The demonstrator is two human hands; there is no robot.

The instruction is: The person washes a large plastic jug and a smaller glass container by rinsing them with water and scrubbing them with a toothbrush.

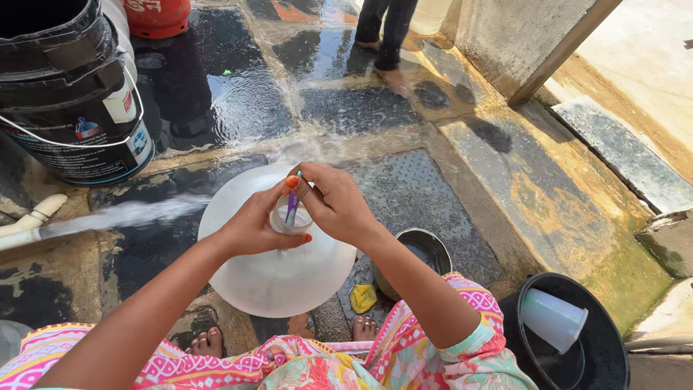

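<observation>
Standing upright on the wet stone floor [404,188] between the bare feet: a large translucent water jar [278,278], neck wrapped by the left hand [253,227], grip curled tight around it. Pinched in the right hand [336,206], grip pressed together: a thin purple brush [291,206] poked down into the mouth. Likely risks: slipping on wet plastic, tipping the jar toward the steel bowl [415,253], or dropping the brush inside.

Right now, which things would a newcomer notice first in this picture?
The big white water jug at centre, its neck gripped by the left hand while the right hand pushes a thin brush inside. Water jets from a white pipe at left, beside stacked black buckets.
</observation>
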